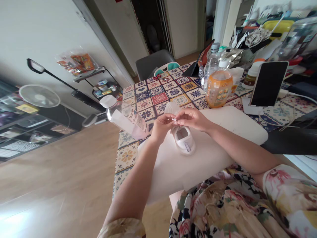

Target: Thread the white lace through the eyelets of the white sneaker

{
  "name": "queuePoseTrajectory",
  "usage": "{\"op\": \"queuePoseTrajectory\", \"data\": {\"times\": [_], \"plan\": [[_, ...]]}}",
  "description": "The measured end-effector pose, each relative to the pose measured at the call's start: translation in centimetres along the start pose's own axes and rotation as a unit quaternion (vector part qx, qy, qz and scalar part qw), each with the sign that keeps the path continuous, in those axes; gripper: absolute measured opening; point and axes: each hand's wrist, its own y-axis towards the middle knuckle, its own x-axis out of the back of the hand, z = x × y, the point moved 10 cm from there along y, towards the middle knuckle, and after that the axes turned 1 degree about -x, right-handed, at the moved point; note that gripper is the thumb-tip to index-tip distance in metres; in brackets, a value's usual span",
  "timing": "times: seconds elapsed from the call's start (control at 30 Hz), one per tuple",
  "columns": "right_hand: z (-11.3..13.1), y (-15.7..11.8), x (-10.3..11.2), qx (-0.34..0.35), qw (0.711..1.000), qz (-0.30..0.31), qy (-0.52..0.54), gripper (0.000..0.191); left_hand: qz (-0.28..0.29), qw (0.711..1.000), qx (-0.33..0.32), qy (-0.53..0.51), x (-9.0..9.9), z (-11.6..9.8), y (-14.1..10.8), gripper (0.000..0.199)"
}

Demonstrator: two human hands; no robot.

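On the white mat [170, 178] in front of me sits a small white shoe [186, 145], its rounded end towards me and a greyish inside showing through its opening. Just above the far end of the shoe, my left hand [163, 125] and my right hand [192, 119] meet, fingertips together. Both pinch a small white piece [174, 119], too small to name. Fingers partly hide the far end of the shoe, so whether the piece is joined to it cannot be made out. Behind the hands lies something pale and translucent [172, 107].
A large clear bottle [128, 120] with pink liquid is left of my hands. An orange-labelled bottle [219, 87], a clear bottle [211, 62] and a phone on a stand [268, 84] are at the right. Red scissors [158, 77] lie farther back on the patterned tablecloth [160, 99].
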Motion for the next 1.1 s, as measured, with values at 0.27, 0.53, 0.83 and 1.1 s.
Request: {"op": "queuePoseTrajectory", "data": {"times": [0.27,0.53,0.83,1.1], "plan": [[1.0,-0.2,0.5,0.045,0.998,-0.040,-0.036,0.021,-0.005,0.999,-0.015,0.041,-0.3,-0.8,-0.3,0.037],[1.4,-0.4,0.0,0.048,0.995,-0.014,-0.083,0.018,-0.015,0.998,-0.004,0.053,-0.2,-0.8,-0.4,0.037],[1.4,-0.3,1.8,0.058,0.988,-0.108,-0.095,0.024,0.011,0.997,-0.006,0.070,-0.7,-0.5,-0.6,0.034],[1.6,0.0,1.0,0.071,0.974,-0.036,-0.213,0.013,-0.036,0.997,-0.022,0.061,0.7,-1.0,-0.3,0.033]]}}
